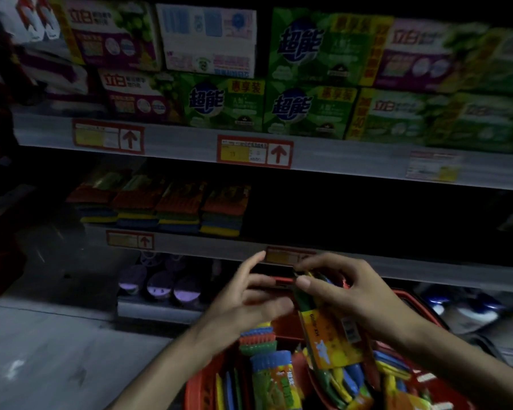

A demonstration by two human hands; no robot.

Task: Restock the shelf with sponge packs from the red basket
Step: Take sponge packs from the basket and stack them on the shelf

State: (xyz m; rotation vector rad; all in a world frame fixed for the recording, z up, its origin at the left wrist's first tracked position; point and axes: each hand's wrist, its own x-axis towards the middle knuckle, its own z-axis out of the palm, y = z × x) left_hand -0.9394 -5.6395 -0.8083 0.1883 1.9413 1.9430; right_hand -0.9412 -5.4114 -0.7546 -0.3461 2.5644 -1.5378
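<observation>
A red basket (200, 389) at the bottom centre holds several colourful sponge packs (276, 377). Above it, my right hand (344, 288) pinches the top of one sponge pack (329, 332) with an orange label, hanging upright over the basket. My left hand (243, 303) hovers just left of that pack with fingers spread and relaxed, holding nothing. On the middle shelf (219, 247), several stacks of sponge packs (178, 207) stand in a row at the left; the shelf to their right is dark.
The upper shelf (190, 143) carries green and purple soap boxes (305, 110) with red price tags below. The bottom shelf holds round purple-lidded items (160, 287). Grey floor lies at the lower left. Blue-white packets (468, 309) sit at the lower right.
</observation>
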